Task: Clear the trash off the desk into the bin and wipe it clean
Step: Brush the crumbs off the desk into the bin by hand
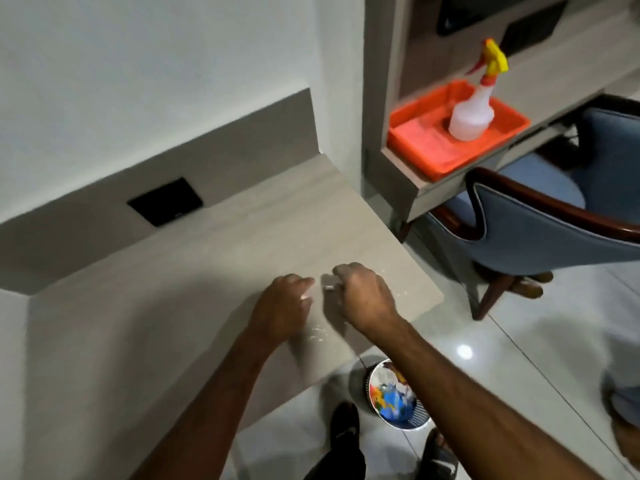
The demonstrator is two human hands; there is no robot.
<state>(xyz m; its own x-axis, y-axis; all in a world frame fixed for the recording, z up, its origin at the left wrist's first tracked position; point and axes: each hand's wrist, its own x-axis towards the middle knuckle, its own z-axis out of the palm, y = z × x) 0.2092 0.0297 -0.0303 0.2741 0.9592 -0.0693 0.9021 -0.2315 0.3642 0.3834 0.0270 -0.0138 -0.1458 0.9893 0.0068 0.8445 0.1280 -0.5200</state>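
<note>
While my right hand (363, 296) pinches a small white scrap (328, 288) and my left hand (285, 303) rests curled and seemingly empty, I should sweep the crumbs (317, 336) toward six o'clock, off the desk (207, 271) into the bin (394, 398).

Both hands low, knuckles up, close together.
Left hand (284, 306) loosely curled, just beside right hand (365, 296), fingers bent downward; forearms extended forward.
</note>
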